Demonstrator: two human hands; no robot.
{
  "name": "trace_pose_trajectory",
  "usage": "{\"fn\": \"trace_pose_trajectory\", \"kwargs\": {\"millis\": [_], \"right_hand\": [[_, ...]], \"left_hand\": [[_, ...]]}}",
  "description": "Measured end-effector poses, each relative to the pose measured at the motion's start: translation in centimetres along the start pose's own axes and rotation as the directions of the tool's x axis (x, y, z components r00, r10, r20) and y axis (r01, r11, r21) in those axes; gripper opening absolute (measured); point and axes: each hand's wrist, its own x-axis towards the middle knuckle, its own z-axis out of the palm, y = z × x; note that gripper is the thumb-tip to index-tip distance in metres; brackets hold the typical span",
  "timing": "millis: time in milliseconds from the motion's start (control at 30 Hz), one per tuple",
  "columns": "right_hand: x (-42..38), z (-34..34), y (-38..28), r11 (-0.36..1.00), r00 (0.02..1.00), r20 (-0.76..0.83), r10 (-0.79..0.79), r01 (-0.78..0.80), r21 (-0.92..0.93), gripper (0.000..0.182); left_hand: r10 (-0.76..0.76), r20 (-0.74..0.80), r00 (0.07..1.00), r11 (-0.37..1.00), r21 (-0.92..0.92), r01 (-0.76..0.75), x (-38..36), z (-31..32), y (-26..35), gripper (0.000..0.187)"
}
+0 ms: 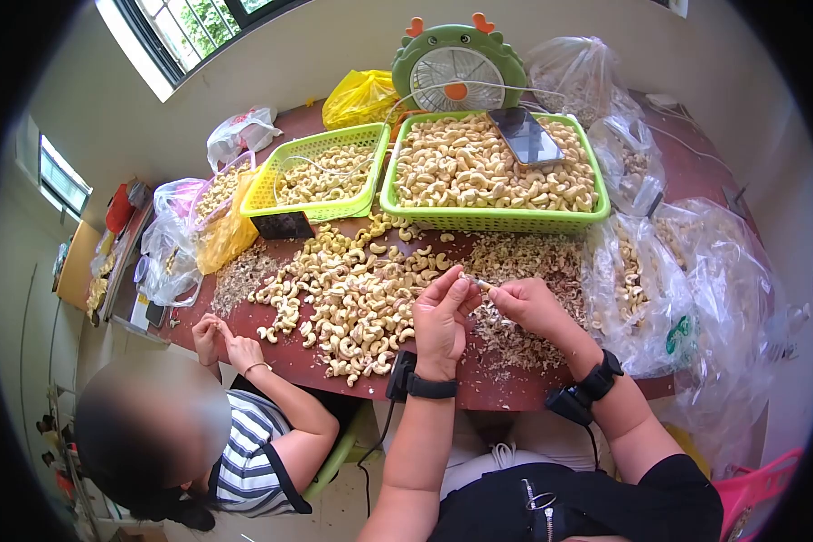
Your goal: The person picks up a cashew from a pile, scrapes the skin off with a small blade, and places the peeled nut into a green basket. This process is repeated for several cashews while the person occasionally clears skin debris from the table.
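My left hand is raised over the near part of the red table, its thumb and fingers pinched around something too small to make out. Close to its fingertips, my right hand pinches a small, thin item, whose exact kind I cannot tell. Loose cashews are spread to the left of my hands. Peeled skins and crumbs lie beneath and beside my right hand. Black bands are strapped round both my wrists.
Beyond my hands are two green baskets of cashews, a phone and a green fan. Plastic bags lie at the right. Another person sits at the left, both hands over the table edge.
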Motion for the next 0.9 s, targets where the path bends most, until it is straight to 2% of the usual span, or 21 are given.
{"fn": "trace_pose_trajectory", "kwargs": {"millis": [233,367,667,900], "right_hand": [[0.11,0.17,0.37,1.0,1.0,0.021,-0.001,0.001,0.01,0.036],[0.04,0.22,0.17,1.0,1.0,0.018,-0.003,0.003,0.008,0.036],[-0.05,0.21,0.05,1.0,1.0,0.026,-0.006,0.005,0.026,0.036],[-0.04,0.12,0.02,0.999,1.0,-0.019,0.0,-0.001,-0.036,0.033]], "left_hand": [[0.003,0.086,0.996,1.0,0.01,-0.004,-0.25,0.67,0.2,0.024],[0.008,0.078,0.997,1.0,-0.022,-0.006,-0.04,0.22,0.01,0.024],[-0.079,0.101,0.992,0.994,-0.07,0.086,-0.12,0.05,0.35,0.022],[0.001,0.014,1.0,0.999,-0.053,0.0,-0.23,0.4,-0.13,0.019]]}}
